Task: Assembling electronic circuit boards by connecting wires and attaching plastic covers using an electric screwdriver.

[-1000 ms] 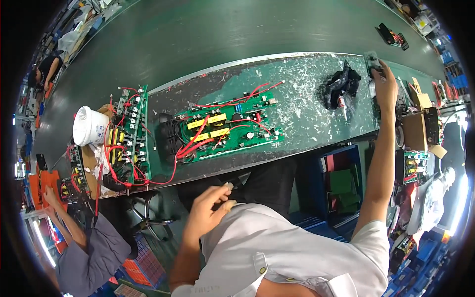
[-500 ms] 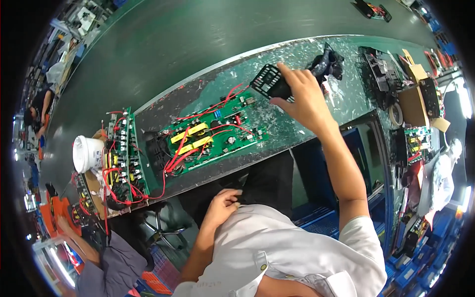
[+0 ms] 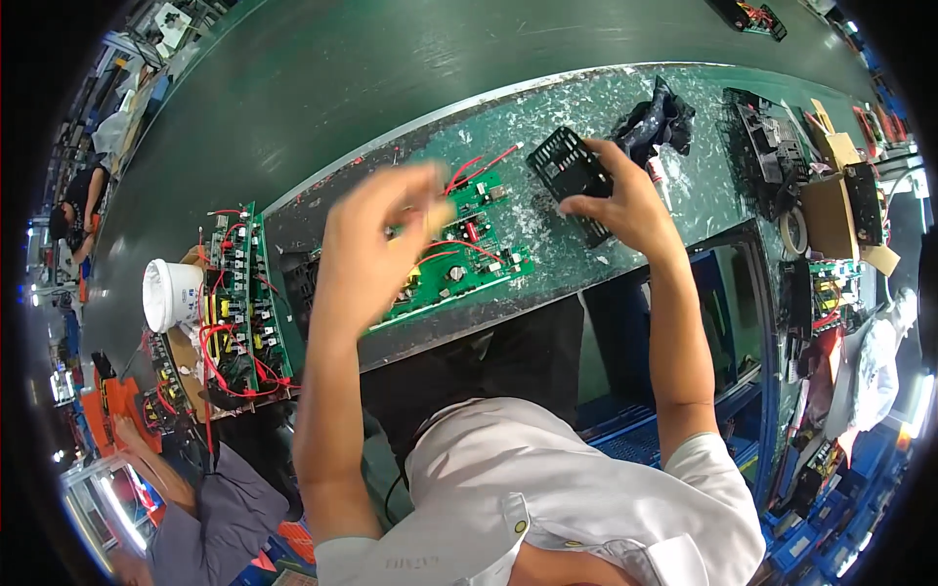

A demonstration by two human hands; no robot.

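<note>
My right hand [image 3: 633, 200] is closed round the edge of a black slotted plastic panel [image 3: 575, 181], held at the bench right of the circuit board. My left hand [image 3: 376, 244] is smeared by motion above the green circuit board [image 3: 489, 259] and covers much of it, including most of its yellow parts. Whether its fingers hold anything cannot be made out. Red wires [image 3: 486, 168] rise from the board's far edge. The black part at the board's left end is mostly hidden behind my left forearm.
Several upright circuit boards [image 3: 262, 322] stand at the left beside a white bucket [image 3: 171, 295]. A crumpled black bag [image 3: 657, 122] lies beyond my right hand. Black panels [image 3: 767, 142], a tape roll [image 3: 793, 230] and a cardboard box [image 3: 831, 217] are at the right. A co-worker's arm [image 3: 156, 464] shows lower left.
My left hand has risen from my lap to above the circuit board. My right hand has shifted slightly right and nearer with the black panel, which has turned.
</note>
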